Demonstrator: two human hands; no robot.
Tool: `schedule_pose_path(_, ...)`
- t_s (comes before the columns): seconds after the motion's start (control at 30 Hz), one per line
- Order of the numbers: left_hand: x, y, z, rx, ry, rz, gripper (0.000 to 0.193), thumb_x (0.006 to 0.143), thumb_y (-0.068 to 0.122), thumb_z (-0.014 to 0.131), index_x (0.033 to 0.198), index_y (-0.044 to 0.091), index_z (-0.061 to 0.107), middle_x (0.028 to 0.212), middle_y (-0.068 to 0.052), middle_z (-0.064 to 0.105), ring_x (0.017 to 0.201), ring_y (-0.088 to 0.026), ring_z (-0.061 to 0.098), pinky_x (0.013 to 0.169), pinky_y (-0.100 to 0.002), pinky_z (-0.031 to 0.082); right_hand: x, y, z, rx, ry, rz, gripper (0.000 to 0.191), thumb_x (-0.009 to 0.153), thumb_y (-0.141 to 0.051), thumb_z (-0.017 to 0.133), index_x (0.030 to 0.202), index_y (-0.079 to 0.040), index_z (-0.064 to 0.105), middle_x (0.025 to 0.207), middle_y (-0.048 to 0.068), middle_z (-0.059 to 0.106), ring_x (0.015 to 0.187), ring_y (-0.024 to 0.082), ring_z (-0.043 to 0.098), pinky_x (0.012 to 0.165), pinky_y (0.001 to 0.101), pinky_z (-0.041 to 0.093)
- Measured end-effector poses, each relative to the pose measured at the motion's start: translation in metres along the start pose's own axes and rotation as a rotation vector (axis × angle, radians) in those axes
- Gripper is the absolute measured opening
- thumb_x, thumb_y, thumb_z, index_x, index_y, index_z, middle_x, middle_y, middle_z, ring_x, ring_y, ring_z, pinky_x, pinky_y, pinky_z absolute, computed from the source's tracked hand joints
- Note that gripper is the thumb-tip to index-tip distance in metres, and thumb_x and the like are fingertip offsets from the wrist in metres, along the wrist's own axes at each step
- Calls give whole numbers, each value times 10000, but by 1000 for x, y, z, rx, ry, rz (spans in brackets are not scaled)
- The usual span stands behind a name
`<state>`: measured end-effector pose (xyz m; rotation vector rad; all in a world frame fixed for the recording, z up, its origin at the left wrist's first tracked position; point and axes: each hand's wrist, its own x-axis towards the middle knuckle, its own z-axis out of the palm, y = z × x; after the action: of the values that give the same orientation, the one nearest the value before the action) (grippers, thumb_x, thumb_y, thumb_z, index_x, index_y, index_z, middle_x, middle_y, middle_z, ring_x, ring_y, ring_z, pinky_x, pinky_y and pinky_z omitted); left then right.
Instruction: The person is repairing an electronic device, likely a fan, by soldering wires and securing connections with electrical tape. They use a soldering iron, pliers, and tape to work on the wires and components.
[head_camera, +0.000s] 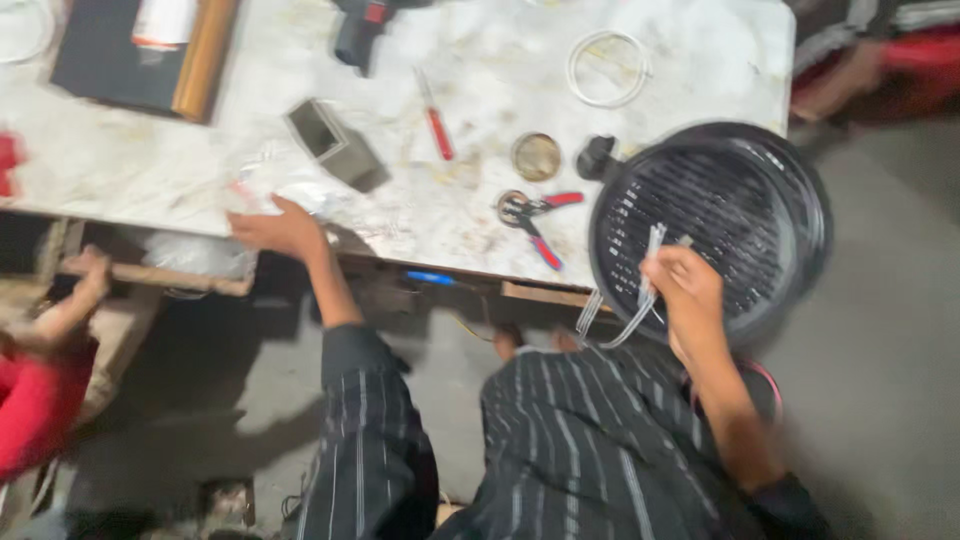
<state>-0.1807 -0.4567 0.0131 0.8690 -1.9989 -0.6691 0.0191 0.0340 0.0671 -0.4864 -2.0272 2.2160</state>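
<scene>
The view looks down past the person's striped dark trousers (560, 450) to a worn white worktable (480, 90), which serves as the reference for all positions below.

Nearest the person, off the table's front right corner, the right hand (685, 290) is closed around a bundle of thin white wires (640, 290). The wires run up out of the fist and also trail down and left below it. The hand sits over a round black grille (715, 225), a slatted disc with a raised rim that overlaps the table's right front edge.

At the table's front left edge, the left hand (275, 228) lies palm down with fingers spread on a crumpled clear plastic bag (290, 190). Whether it pinches the plastic cannot be told; motion blur hides the fingertips.

Further in, near the front centre, lie red-handled pliers (535, 220). Behind them stand a small round tin (537, 156) and a red-handled screwdriver (435, 118), with a grey open metal box (335, 145) to the left. Toward the far right sits a coil of white wire (607, 68).

Another person's hand (90, 272) grips a wooden ledge under the table's left end.

Judged step: wiring is being held ready at the grille while the other hand searches the bag for a part. The next move appears to call for a firm pinch on a small item, with the wire bundle kept steady over the grille.
</scene>
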Motion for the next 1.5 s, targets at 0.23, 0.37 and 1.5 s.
schedule_pose_path(0.23, -206, 111, -58, -541, -743, -83, 230, 1069, 161, 596, 1162, -43, 650, 1107, -185, 708, 1008, -304, 665, 940, -407, 521, 19, 7, -14, 59, 83, 95, 158, 936, -71, 730, 1068, 3, 684, 941, 62, 725, 790, 101, 661, 731, 229, 527)
schedule_pose_path(0.37, -303, 172, -71, -868, -1365, -58, 282, 973, 194, 715, 1160, -17, 731, 981, -75, 756, 876, -122, 681, 767, -277, 541, 31, 10, -26, 20, 29, 118, 148, 933, -66, 719, 1059, 8, 698, 932, 67, 746, 770, 102, 660, 719, 229, 532)
schedule_pose_path(1.5, -267, 120, -2, -6, -380, -63, 173, 877, 186, 681, 960, 35, 703, 866, -192, 730, 843, -408, 699, 742, -510, 519, 77, 23, -182, -63, -235, 141, 536, 928, -10, 707, 1440, -33, 550, 905, 41, 656, 774, 100, 632, 681, 258, 516)
